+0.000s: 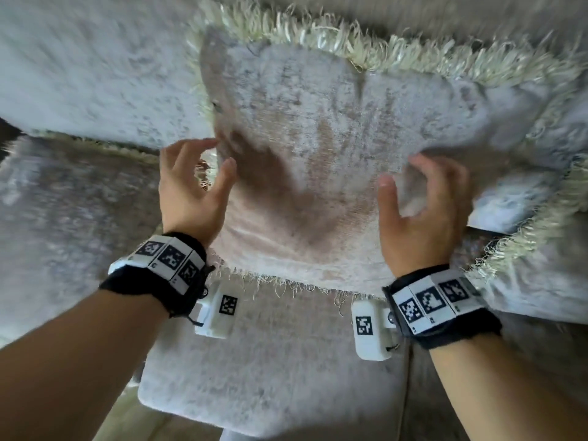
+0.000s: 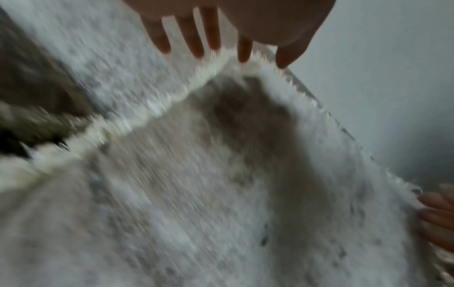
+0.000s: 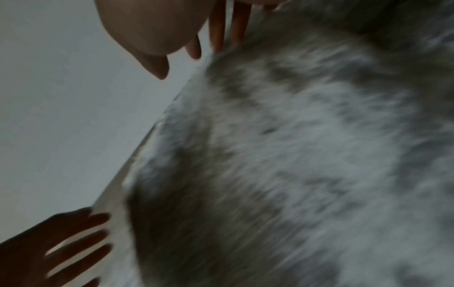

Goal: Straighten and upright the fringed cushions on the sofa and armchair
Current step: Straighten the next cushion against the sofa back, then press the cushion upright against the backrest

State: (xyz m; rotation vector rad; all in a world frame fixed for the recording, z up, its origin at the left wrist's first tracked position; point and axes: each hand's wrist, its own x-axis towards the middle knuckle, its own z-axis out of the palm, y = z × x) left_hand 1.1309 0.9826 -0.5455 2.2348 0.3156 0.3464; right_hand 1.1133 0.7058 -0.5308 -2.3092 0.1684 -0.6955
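Observation:
A pale grey-beige velvet cushion (image 1: 318, 148) with cream fringe (image 1: 350, 43) leans back against the sofa, tilted, in the middle of the head view. My left hand (image 1: 203, 167) is at its left edge, fingers loosely spread, thumb on the face. In the left wrist view the straight fingers (image 2: 211, 38) touch the fringe (image 2: 123, 126) at a corner of the cushion (image 2: 221, 174). My right hand (image 1: 410, 186) lies on the cushion's right side with fingers bent and thumb apart. Its fingers (image 3: 218, 29) run along the cushion (image 3: 294, 155) edge. Neither hand grips.
A second fringed cushion (image 1: 525, 202) lies behind and to the right. Another large cushion (image 1: 79, 74) stands at the left, with a darker fringed one (image 1: 63, 202) below it. The sofa seat (image 1: 270, 377) runs toward me, and floor (image 1: 133, 424) shows at the bottom left.

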